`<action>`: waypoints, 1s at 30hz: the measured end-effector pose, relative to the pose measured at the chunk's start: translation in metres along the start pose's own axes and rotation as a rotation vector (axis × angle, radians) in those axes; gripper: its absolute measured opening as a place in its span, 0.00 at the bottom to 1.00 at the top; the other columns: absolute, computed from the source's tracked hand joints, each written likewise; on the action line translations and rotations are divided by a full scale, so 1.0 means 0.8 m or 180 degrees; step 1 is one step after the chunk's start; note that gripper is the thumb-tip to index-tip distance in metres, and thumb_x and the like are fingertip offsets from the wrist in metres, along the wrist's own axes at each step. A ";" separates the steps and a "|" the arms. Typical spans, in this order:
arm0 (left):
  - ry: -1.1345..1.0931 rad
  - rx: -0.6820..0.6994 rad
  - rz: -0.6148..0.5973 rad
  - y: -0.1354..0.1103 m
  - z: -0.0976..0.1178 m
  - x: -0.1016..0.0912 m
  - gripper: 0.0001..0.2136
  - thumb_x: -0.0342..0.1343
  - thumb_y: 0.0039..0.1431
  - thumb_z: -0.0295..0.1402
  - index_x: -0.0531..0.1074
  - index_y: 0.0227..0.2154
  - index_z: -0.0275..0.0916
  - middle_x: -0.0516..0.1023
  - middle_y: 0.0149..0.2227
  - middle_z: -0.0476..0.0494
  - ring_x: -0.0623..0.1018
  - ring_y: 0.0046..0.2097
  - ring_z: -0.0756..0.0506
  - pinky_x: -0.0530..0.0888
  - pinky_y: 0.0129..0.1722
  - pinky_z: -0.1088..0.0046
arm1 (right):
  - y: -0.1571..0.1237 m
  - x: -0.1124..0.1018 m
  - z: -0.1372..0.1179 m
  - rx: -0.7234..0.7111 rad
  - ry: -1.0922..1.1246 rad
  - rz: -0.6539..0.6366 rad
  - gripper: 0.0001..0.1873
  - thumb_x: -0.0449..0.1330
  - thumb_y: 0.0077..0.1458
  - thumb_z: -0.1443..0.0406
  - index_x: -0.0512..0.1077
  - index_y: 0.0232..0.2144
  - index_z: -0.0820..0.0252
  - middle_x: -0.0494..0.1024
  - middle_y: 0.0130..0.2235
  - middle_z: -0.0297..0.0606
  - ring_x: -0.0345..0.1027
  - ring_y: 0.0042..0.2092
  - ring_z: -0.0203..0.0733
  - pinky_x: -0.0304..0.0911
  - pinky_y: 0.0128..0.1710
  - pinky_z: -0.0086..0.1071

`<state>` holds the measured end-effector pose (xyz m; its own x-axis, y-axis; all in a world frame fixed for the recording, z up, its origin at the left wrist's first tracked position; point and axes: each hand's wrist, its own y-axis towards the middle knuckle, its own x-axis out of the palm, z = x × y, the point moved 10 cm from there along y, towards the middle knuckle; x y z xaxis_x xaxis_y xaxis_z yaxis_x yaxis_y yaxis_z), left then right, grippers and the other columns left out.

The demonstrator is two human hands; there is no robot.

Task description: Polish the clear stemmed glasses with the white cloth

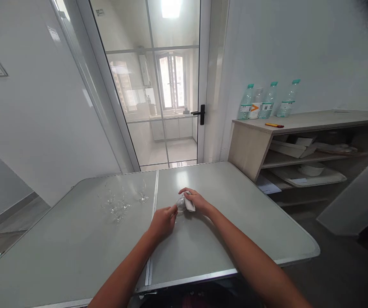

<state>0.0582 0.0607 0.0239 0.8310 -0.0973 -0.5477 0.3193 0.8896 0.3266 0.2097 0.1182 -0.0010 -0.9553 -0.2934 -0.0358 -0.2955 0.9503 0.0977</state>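
A tall glass door point(180, 147) is at the top middle of the frame, and it has a black handle point(202, 114). Through the glass you can see another room with a bright window point(171, 81) and low white cupboards point(171, 129). A white light point(171, 7) glows at the very top. The left wall point(43, 85) and the right wall point(315, 47) are pale and plain. A wooden shelf point(244, 149) stands on the right. A big grey desk point(251, 222) with round corners fills the lower middle. Grey floor point(17, 220) shows at the lower left.
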 end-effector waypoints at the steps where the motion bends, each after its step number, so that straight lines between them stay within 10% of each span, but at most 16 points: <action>1: 0.0100 0.0039 0.0023 0.000 0.002 0.001 0.05 0.59 0.57 0.32 0.70 0.27 0.41 0.71 0.23 0.49 0.66 0.25 0.50 0.58 0.29 0.74 | -0.001 0.002 0.003 0.0075 0.0247 -0.0015 0.25 0.59 0.57 0.46 0.73 0.46 0.57 0.62 0.25 0.28 0.52 0.26 0.36 0.47 0.26 0.29; 4: -0.0486 -0.0424 0.0042 0.004 -0.022 -0.002 0.08 0.61 0.56 0.37 0.68 0.28 0.41 0.73 0.25 0.49 0.66 0.24 0.51 0.59 0.27 0.76 | -0.007 0.011 -0.005 0.0114 0.0688 -0.0117 0.27 0.62 0.55 0.45 0.72 0.48 0.58 0.62 0.25 0.29 0.53 0.27 0.35 0.47 0.26 0.28; 10: -0.2656 -0.1866 -0.1099 -0.005 -0.065 0.038 0.17 0.67 0.50 0.41 0.65 0.31 0.39 0.75 0.30 0.47 0.60 0.19 0.57 0.58 0.20 0.80 | -0.016 0.025 -0.028 -0.0067 0.0534 -0.0634 0.25 0.60 0.57 0.46 0.73 0.47 0.57 0.65 0.28 0.31 0.55 0.28 0.35 0.50 0.28 0.29; 20: -0.0002 -0.0071 -0.0034 0.002 -0.004 -0.001 0.04 0.60 0.55 0.33 0.70 0.29 0.42 0.73 0.24 0.48 0.70 0.27 0.48 0.61 0.29 0.74 | 0.000 0.008 0.004 0.0070 0.0305 -0.0109 0.24 0.61 0.55 0.47 0.73 0.46 0.56 0.65 0.27 0.30 0.54 0.27 0.36 0.49 0.27 0.29; 27: -0.2626 -0.1751 -0.0942 -0.005 -0.054 0.045 0.20 0.69 0.48 0.43 0.64 0.35 0.41 0.77 0.31 0.47 0.62 0.19 0.56 0.60 0.22 0.80 | -0.012 0.013 -0.019 0.0054 0.0669 -0.0348 0.22 0.62 0.56 0.47 0.73 0.42 0.57 0.64 0.27 0.29 0.53 0.26 0.35 0.48 0.27 0.29; 30: -0.2615 -0.1858 -0.0931 -0.007 -0.059 0.044 0.19 0.68 0.48 0.42 0.63 0.32 0.40 0.76 0.31 0.46 0.61 0.19 0.57 0.59 0.22 0.79 | -0.007 0.008 -0.013 0.0001 0.0479 -0.0226 0.20 0.62 0.55 0.47 0.72 0.39 0.57 0.63 0.27 0.29 0.53 0.27 0.35 0.47 0.27 0.29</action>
<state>0.0644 0.0735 -0.0337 0.8802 -0.4219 0.2174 0.4700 0.8384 -0.2761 0.2049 0.1102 0.0090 -0.9221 -0.3719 0.1067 -0.3622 0.9267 0.0998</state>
